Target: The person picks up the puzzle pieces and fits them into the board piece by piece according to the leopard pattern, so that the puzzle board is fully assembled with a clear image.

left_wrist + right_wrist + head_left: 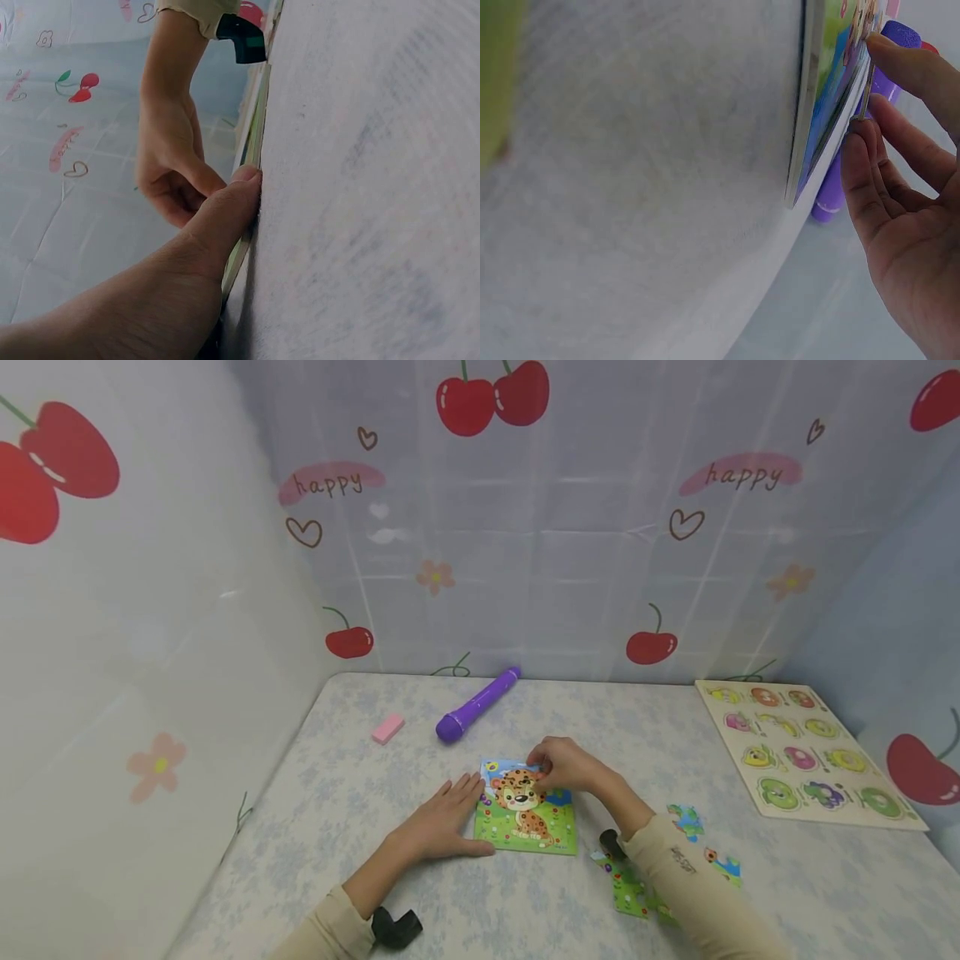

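A square leopard puzzle board (495,828) lies on the table in front of me. My left hand (444,818) rests flat along its left side, fingers straight, with the thumb at the lower left corner. In the left wrist view, the left thumb (225,214) lies against the board's edge. My right hand (568,764) is over the board's upper right corner, where its fingers cover part of the picture. Seen from the right wrist, thumb and fingers pinch a thin puzzle piece (867,90), edge-on, close over the board.
Loose puzzle pieces (628,893) lie to the right, partly under the right sleeve; another piece (686,821) is beyond the forearm. A purple toy microphone (480,706) and a pink block (388,728) lie behind the board. At the far right is a wooden fruit board (810,752).
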A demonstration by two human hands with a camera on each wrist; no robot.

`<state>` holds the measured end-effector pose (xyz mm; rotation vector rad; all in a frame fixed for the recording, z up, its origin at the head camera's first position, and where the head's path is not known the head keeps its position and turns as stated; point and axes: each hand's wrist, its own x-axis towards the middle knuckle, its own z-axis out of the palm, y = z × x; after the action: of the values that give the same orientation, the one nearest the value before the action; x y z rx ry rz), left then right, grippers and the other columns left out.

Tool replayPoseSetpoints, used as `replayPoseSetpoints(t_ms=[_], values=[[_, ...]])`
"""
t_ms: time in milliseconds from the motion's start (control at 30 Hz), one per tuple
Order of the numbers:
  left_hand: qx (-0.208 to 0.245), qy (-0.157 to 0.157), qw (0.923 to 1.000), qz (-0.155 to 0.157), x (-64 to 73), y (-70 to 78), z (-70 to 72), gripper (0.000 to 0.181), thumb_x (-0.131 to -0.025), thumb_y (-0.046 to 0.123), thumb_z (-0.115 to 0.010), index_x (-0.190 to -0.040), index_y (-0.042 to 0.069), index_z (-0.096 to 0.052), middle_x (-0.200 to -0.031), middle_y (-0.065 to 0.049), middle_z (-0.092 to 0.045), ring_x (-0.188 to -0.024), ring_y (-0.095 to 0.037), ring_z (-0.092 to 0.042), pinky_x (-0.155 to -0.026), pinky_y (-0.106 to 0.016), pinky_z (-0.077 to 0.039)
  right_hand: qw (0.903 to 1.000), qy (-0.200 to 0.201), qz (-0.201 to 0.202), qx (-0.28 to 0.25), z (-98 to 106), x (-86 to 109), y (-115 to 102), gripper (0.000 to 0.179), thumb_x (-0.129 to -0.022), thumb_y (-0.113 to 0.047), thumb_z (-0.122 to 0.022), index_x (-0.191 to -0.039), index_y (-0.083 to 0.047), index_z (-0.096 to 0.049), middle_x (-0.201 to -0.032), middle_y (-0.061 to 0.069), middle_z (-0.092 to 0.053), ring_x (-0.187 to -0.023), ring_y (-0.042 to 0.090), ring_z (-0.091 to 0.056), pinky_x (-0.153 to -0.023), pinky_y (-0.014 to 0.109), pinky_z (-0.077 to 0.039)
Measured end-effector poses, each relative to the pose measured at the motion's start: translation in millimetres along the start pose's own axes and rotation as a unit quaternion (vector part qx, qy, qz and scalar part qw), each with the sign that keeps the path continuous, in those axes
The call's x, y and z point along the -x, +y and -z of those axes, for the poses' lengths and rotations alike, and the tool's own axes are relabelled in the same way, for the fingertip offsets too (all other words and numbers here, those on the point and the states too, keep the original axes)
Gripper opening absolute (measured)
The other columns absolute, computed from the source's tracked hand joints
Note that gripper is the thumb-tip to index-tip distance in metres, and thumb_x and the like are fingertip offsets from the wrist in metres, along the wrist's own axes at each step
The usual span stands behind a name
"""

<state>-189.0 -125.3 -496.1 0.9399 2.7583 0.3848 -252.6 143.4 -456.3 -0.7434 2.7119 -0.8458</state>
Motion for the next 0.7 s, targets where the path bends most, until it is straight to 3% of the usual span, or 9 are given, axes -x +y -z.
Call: replayPoseSetpoints(t_ms=[233, 700], values=[[-0.003, -0.003, 1.0000, 0.001, -0.3, 0.2, 0.5, 0.108, -0.082, 0.076, -0.052, -0.157, 0.007, -0.015, -0.165, -0.010, -0.010, -0.153, -0.027, -0.011, -0.124, -0.047, -0.016, 0.9998, -0.007, -0.018, -0.002, -1.2, -3.8, -1.5, 0.035, -0.074, -0.013, -0.084, -0.105, -0.003, -0.072, -0.094, 0.006, -0.061, -0.077, 0.010, -0.057, -0.066, 0.022, -0.052], [-0.014, -0.001, 0.9999, 0.001, -0.5, -1.4, -1.6, 0.108, -0.082, 0.076, -0.053, -0.157, 0.008, -0.015, -0.165, -0.008, -0.011, -0.153, -0.024, -0.011, -0.124, -0.045, -0.016, 0.9996, -0.021, -0.011, -0.012, -2.1, -5.2, -2.8, 0.037, -0.075, -0.011, -0.083, -0.108, -0.002, -0.070, -0.098, 0.007, -0.062, -0.080, 0.010, -0.060, -0.068, 0.022, -0.054]])
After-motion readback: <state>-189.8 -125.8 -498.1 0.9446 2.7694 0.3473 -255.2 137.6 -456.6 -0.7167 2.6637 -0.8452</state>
